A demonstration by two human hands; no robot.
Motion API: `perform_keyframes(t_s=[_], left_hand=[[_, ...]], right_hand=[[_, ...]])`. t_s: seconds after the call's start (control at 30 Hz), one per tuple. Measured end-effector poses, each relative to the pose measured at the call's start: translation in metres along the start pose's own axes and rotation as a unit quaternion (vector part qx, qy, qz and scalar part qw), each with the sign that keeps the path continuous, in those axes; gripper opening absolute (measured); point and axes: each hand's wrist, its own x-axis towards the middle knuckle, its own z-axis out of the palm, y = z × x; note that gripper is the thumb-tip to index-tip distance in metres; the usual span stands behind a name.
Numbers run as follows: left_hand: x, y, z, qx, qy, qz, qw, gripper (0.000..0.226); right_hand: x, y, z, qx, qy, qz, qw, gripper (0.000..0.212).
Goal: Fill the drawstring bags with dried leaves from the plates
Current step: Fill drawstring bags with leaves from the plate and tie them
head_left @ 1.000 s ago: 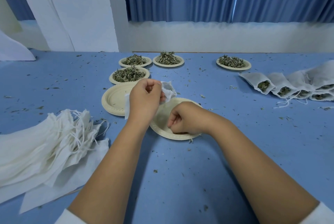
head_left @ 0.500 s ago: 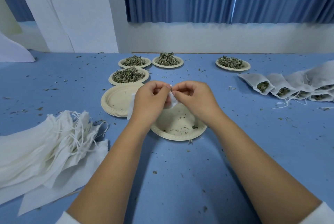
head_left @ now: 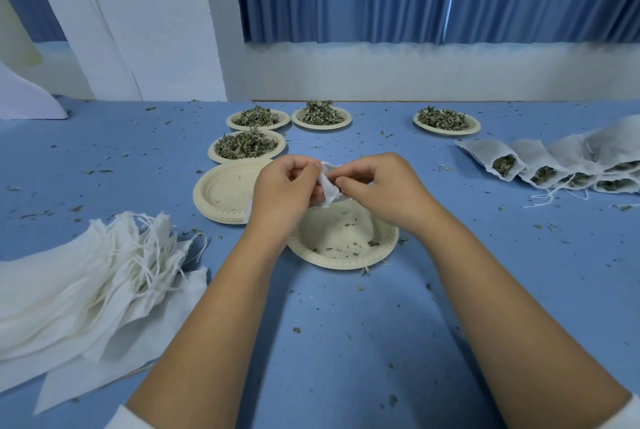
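A small white drawstring bag [head_left: 328, 188] hangs between my hands above a nearly empty paper plate [head_left: 388, 248] that holds only leaf crumbs. My left hand [head_left: 284, 189] grips the bag's left side, with most of the bag hidden behind it. My right hand [head_left: 377, 186] has its fingertips pinched at the bag's mouth. Three plates of dried leaves [head_left: 246, 146] [head_left: 258, 118] [head_left: 320, 113] sit just beyond my hands, and a further one [head_left: 445, 119] at the far right.
A stack of empty paper plates [head_left: 221, 191] lies left of my hands. A heap of empty bags [head_left: 79, 283] with loose strings covers the near left. Filled bags [head_left: 540, 169] lie in a row at the right. Leaf bits litter the blue table [head_left: 346, 342].
My right hand rose from the near plate to the bag's mouth at my left hand. Both hands now hold the bag a little higher above the plate.
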Motion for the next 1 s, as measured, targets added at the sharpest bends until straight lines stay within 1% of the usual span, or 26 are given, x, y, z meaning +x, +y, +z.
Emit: perform_keyframes(t_s=[0.1, 0.17, 0.23, 0.33, 0.43, 0.5, 0.57, 0.63, 0.67, 0.7, 0.73, 0.77, 0.8, 0.87, 0.93, 1.0], left_hand=[[0.000, 0.000, 0.000, -0.023, 0.000, -0.004, 1.000, 0.015], [0.000, 0.000, 0.000, -0.024, -0.003, -0.004, 1.000, 0.014], [0.000, 0.000, 0.001, -0.020, -0.006, -0.004, 1.000, 0.014], [-0.001, 0.001, 0.002, -0.003, -0.027, -0.001, 1.000, 0.012], [-0.003, 0.002, 0.003, 0.017, -0.052, 0.013, 0.998, 0.013], [-0.003, 0.001, 0.003, 0.033, -0.047, 0.022, 0.998, 0.014], [-0.002, 0.000, 0.003, 0.040, -0.030, 0.026, 0.998, 0.014], [0.000, -0.002, 0.002, 0.030, -0.006, 0.019, 0.999, 0.014], [0.001, -0.003, 0.002, 0.024, 0.007, 0.015, 1.000, 0.014], [0.002, -0.004, 0.003, 0.018, 0.016, 0.010, 1.000, 0.015], [0.003, -0.005, 0.003, 0.015, 0.023, 0.005, 1.000, 0.015], [0.003, -0.005, 0.003, 0.014, 0.027, 0.002, 1.000, 0.015], [0.003, -0.005, 0.003, 0.014, 0.028, -0.001, 1.000, 0.015], [0.003, -0.006, 0.003, 0.013, 0.027, -0.006, 1.000, 0.015], [0.003, -0.006, 0.004, 0.010, 0.028, -0.008, 1.000, 0.015], [0.003, -0.006, 0.002, 0.009, 0.030, -0.009, 0.999, 0.014]], right_hand=[[0.001, -0.001, -0.001, 0.005, 0.021, 0.003, 1.000, 0.019], [0.001, -0.001, 0.001, 0.010, 0.036, -0.006, 0.999, 0.015], [0.002, 0.001, 0.002, 0.011, 0.047, -0.011, 0.999, 0.016], [0.002, 0.004, 0.006, -0.025, 0.053, -0.010, 0.998, 0.012], [0.001, 0.007, 0.014, -0.061, 0.027, -0.013, 0.998, 0.019], [0.000, 0.007, 0.014, -0.076, -0.009, -0.007, 0.997, 0.022], [0.000, 0.003, 0.009, -0.057, -0.044, 0.007, 0.997, 0.021], [0.000, 0.000, -0.003, -0.026, -0.035, 0.024, 0.999, 0.015], [0.000, -0.001, -0.010, -0.027, -0.026, 0.035, 0.999, 0.014], [0.000, -0.002, -0.016, -0.053, -0.031, 0.046, 0.997, 0.015], [-0.001, -0.001, -0.020, -0.107, -0.056, 0.061, 0.991, 0.015], [-0.003, -0.001, -0.022, -0.175, -0.100, 0.083, 0.976, 0.015], [-0.006, -0.001, -0.021, -0.234, -0.152, 0.108, 0.954, 0.016], [-0.012, -0.001, -0.015, -0.305, -0.232, 0.143, 0.912, 0.023], [-0.014, -0.003, -0.008, -0.336, -0.253, 0.152, 0.894, 0.033], [-0.013, -0.005, -0.005, -0.360, -0.250, 0.147, 0.887, 0.035]])
